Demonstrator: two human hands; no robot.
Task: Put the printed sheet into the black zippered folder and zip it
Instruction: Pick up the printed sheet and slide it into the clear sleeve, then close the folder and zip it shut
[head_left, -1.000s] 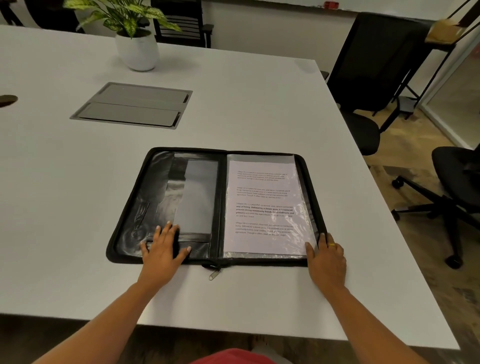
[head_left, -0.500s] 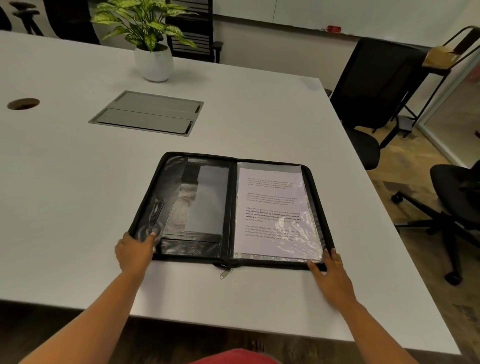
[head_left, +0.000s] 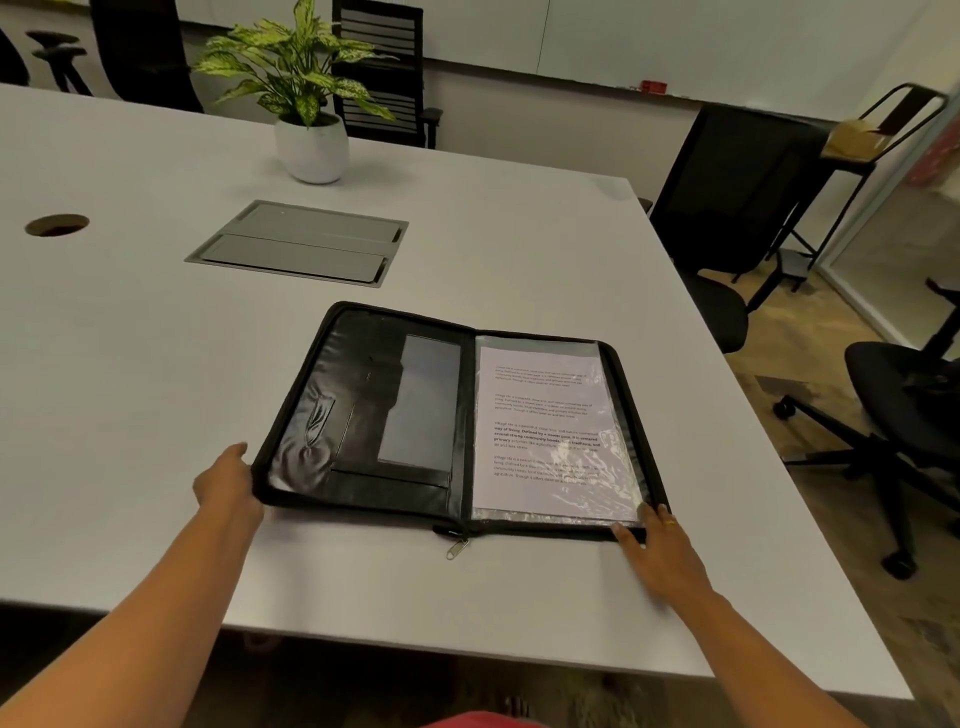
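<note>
Left hand (head_left: 228, 486) grips folder (head_left: 363, 415) at its lifted left edge; right hand (head_left: 657, 545) presses flat, fingers spread, on near right corner; sheet (head_left: 545, 431) inside sleeve.

An office meeting room, seen from my seat at the table.

I'm at a large white conference table (head_left: 156, 364) with a grey flip-lid cable box (head_left: 298, 243) and a round cable hole (head_left: 56, 225) set into it. A variegated green plant in a white pot (head_left: 306, 104) stands on it, black mesh office chairs on castors (head_left: 898, 415) surround it, and a whiteboard ledge (head_left: 597, 85) runs along the wall.
</note>
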